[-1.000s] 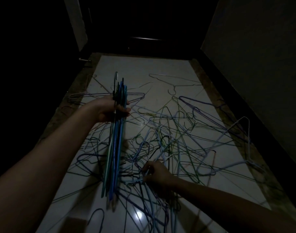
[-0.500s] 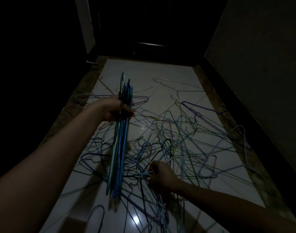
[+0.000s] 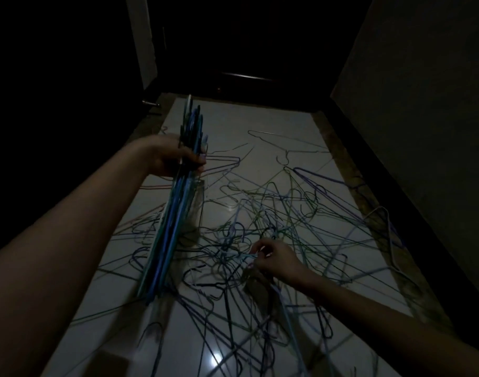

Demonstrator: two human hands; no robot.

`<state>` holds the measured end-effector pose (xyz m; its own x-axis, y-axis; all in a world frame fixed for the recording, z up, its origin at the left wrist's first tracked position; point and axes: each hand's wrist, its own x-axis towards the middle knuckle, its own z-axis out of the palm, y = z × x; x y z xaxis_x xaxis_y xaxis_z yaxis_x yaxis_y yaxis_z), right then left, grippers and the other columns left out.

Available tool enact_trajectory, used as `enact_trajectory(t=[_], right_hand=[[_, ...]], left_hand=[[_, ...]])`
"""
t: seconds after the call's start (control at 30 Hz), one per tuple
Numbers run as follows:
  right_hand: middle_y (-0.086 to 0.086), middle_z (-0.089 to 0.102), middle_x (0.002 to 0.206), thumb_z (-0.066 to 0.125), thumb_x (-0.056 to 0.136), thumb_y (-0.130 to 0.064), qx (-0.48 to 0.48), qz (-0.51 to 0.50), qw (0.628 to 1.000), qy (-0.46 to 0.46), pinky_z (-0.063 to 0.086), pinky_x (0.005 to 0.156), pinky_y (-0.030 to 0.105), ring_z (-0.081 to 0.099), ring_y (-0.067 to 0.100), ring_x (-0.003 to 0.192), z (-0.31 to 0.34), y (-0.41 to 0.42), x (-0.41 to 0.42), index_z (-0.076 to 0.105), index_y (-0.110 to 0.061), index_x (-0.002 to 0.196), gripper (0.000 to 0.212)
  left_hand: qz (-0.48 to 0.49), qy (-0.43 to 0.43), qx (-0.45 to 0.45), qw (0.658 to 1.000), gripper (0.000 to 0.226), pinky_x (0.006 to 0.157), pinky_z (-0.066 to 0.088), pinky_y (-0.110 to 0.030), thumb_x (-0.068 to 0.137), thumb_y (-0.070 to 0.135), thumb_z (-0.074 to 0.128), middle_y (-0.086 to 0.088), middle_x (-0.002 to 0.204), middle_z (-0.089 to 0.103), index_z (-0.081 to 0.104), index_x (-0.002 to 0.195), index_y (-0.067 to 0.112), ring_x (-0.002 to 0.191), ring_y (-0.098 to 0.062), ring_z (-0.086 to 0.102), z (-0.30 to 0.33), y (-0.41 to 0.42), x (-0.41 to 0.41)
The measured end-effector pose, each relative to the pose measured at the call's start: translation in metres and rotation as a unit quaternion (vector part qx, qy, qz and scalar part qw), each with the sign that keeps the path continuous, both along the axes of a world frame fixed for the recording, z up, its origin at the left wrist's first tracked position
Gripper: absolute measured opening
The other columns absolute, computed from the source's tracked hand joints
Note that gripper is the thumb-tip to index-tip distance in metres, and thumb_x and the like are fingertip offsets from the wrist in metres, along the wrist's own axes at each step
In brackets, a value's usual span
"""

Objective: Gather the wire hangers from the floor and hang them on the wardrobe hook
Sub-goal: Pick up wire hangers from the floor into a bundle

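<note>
Left hand [image 3: 175, 156] grips a bundle of thin blue and green wire hangers [image 3: 173, 210]; right hand [image 3: 273, 258] pinches a pale-blue wire hanger [image 3: 239, 257] in the floor tangle [image 3: 287, 213]. Light, springy, snag-prone; best lifted by its hook.

body: we see two bare forearms | left hand [image 3: 173, 156] bare | right hand [image 3: 276, 258] bare | no sleeves, rings or watch

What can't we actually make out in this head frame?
- Wardrobe hook: not seen in the head view; everything beyond the floor is black.
- Count in the bundle of hangers gripped by the left hand: wires overlap and blur.
- Which wire the right hand pinches in the floor pile: tangled, dim.
- Near end of the pile: cut by the bottom edge.
</note>
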<state>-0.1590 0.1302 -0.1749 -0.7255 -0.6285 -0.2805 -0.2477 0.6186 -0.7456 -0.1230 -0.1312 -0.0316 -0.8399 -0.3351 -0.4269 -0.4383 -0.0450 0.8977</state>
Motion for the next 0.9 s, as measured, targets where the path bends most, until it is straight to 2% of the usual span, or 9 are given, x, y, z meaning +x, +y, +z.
enact_trajectory(t=[0.17,0.3,0.43,0.5,0.6,0.67,0.73,0.8,0.9], right_hand=[[0.005,0.051,0.066,0.052,0.088,0.004,-0.083,-0.059,0.991,-0.083,0.038,0.048,0.023,0.044,0.016,0.05,0.017,0.001,-0.003,0.06,-0.007,0.089,0.014],[0.006,0.043,0.058,0.048,0.094,-0.008,-0.104,-0.078,0.982,-0.136,0.031,0.048,0.024,0.037,0.015,0.047,0.027,0.001,-0.01,0.064,-0.003,0.095,0.016],[0.002,0.045,0.058,0.059,0.091,-0.021,-0.108,-0.068,0.985,-0.113,0.034,0.048,0.023,0.039,0.014,0.051,0.048,0.006,-0.015,0.067,-0.009,0.091,0.014],[0.002,0.047,0.062,0.064,0.088,-0.02,-0.11,-0.06,0.988,-0.092,0.036,0.044,0.017,0.041,0.011,0.051,0.061,0.009,-0.019,0.066,-0.007,0.095,0.015],[0.003,0.049,0.06,0.069,0.084,-0.015,-0.103,-0.049,0.991,-0.067,0.036,0.041,0.017,0.043,0.007,0.043,0.076,0.01,-0.024,0.064,-0.009,0.09,0.01],[0.002,0.05,0.06,0.068,0.083,-0.011,-0.104,-0.047,0.992,-0.059,0.035,0.04,0.017,0.042,0.005,0.039,0.086,0.009,-0.027,0.063,-0.01,0.089,0.008],[0.001,0.052,0.061,0.067,0.084,-0.008,-0.115,-0.037,0.99,-0.066,0.036,0.042,0.018,0.044,0.007,0.044,0.096,0.011,-0.029,0.064,-0.01,0.09,0.007],[0.001,0.056,0.064,0.066,0.084,-0.009,-0.12,-0.016,0.989,-0.081,0.039,0.045,0.019,0.049,0.01,0.051,0.104,0.014,-0.03,0.065,-0.013,0.091,0.008],[0.0,0.059,0.064,0.061,0.087,-0.004,-0.148,0.0,0.983,-0.109,0.041,0.047,0.017,0.051,0.006,0.049,0.112,0.017,-0.031,0.063,-0.004,0.102,0.015]], left_hand=[[0.004,-0.012,-0.054,0.998,0.015,0.039,0.047,-0.015,0.089,-0.001,0.055,0.003,0.052,0.065,0.057,0.083,0.012,0.044,-0.003,0.063,0.005,0.0,0.008],[0.007,-0.014,-0.054,0.998,0.016,0.039,0.048,-0.016,0.087,-0.004,0.056,-0.004,0.07,0.063,0.056,0.083,0.011,0.044,-0.004,0.063,0.002,0.003,0.01],[0.001,-0.019,-0.057,0.998,0.016,0.041,0.049,-0.017,0.088,-0.002,0.057,-0.003,0.075,0.062,0.058,0.087,0.014,0.046,-0.005,0.064,0.004,0.005,0.008],[-0.003,-0.019,-0.041,0.999,0.016,0.042,0.05,-0.018,0.088,-0.001,0.057,-0.002,0.072,0.064,0.058,0.086,0.015,0.048,-0.006,0.064,0.005,0.007,0.006],[-0.007,-0.009,-0.011,1.0,0.016,0.044,0.052,-0.019,0.088,-0.002,0.056,0.0,0.061,0.067,0.058,0.086,0.013,0.051,-0.008,0.066,0.008,0.01,0.003],[-0.011,-0.001,-0.019,1.0,0.016,0.044,0.052,-0.018,0.088,-0.002,0.057,-0.003,0.07,0.067,0.057,0.086,0.014,0.052,-0.008,0.066,0.008,0.014,0.002],[-0.02,0.002,-0.03,0.999,0.016,0.046,0.052,-0.018,0.088,-0.002,0.057,-0.005,0.079,0.064,0.057,0.086,0.015,0.056,-0.009,0.066,0.009,0.019,0.0],[-0.026,0.002,-0.031,0.999,0.017,0.045,0.052,-0.017,0.088,-0.001,0.056,-0.005,0.081,0.063,0.057,0.087,0.015,0.058,-0.01,0.066,0.01,0.022,-0.001],[-0.035,0.006,-0.012,0.999,0.016,0.047,0.052,-0.017,0.086,-0.002,0.06,-0.003,0.075,0.064,0.059,0.084,0.014,0.054,-0.008,0.066,0.009,0.026,-0.005]])
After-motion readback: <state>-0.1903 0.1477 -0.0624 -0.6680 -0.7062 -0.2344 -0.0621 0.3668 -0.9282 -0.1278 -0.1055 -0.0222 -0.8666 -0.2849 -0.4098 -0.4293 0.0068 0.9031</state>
